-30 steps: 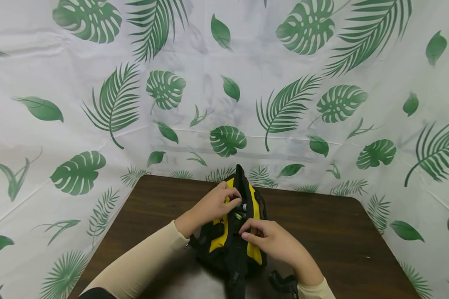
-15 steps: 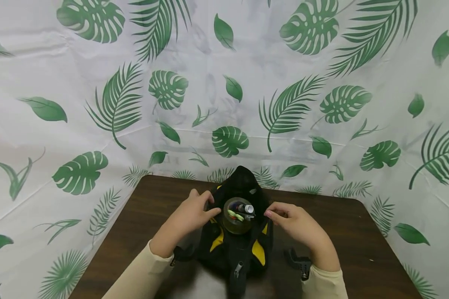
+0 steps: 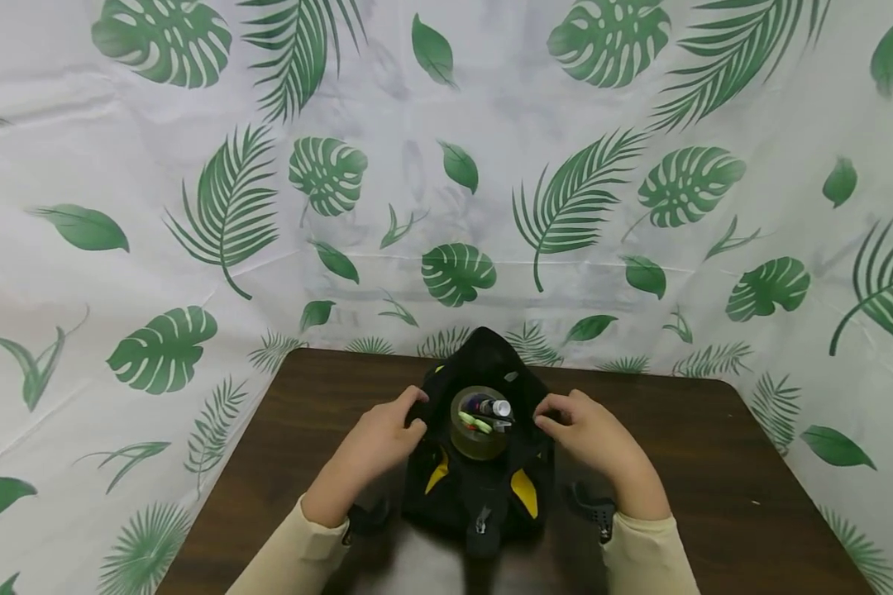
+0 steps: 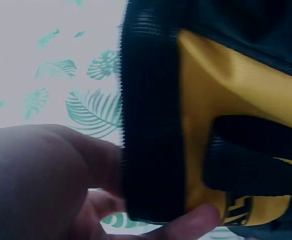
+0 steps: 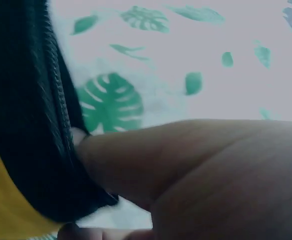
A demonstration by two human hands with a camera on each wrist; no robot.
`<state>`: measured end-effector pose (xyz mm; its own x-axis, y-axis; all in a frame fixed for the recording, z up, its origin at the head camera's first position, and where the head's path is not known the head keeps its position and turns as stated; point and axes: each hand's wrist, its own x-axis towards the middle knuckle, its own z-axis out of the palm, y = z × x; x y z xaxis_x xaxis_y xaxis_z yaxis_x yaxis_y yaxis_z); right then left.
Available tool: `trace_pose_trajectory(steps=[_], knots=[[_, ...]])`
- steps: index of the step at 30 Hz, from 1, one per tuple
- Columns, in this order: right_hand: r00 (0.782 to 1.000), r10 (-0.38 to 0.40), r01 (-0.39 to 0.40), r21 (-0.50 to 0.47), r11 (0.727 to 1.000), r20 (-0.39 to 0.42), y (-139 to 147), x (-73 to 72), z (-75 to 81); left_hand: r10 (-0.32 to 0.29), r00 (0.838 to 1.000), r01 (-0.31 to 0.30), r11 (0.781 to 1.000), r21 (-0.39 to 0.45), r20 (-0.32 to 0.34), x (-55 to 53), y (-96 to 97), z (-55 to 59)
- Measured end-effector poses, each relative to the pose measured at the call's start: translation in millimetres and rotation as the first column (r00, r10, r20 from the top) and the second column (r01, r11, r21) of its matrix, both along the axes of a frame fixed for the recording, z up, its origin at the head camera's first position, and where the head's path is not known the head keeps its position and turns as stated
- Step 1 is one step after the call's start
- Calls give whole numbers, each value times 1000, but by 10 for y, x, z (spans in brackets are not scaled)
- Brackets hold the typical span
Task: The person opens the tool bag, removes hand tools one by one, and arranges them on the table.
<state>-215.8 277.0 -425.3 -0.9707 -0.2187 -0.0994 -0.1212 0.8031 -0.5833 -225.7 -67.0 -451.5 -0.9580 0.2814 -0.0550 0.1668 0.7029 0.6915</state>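
A black and yellow zippered bag stands on the table with its mouth spread wide. Inside sits a round, tan, see-through thing like a roll of tape. Within its ring lie a small dark tube with a white cap and some light-green items, too small to name. The left hand pinches the bag's left edge; in the left wrist view its thumb presses the yellow side. The right hand pinches the opposite edge, beside the zipper teeth in the right wrist view.
The dark brown wooden table reaches back to a white cloth with green leaves. A dark strap with a zipper pull hangs at the bag's front. Black wrist-camera straps sit at both wrists.
The bag's mouth has gone from narrow to wide as the hands drew apart, uncovering the round thing and its contents. Over the last half second the hands have shifted only slightly.
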Motion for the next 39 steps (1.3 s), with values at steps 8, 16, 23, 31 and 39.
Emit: trace_pose_trajectory(steps=[8, 16, 23, 31, 39], knots=[[989, -123, 125, -13, 992, 84, 22, -42, 10, 68, 998, -68, 996, -56, -17, -40, -102, 65], [987, -117, 125, -72, 990, 112, 343, -93, -6, 120, 993, -120, 990, -69, -9, -125, -379, 107], [986, -109, 121, -87, 989, 128, 384, -118, -8, 134, 990, -137, 987, -87, -43, -172, -419, 90], [990, -107, 110, -30, 993, 89, 313, -85, 56, 137, 979, -144, 989, -40, -149, -272, -295, -44], [990, -122, 119, -31, 992, -78, 140, -70, 75, 105, 990, -99, 993, 55, -98, -257, -263, -54]])
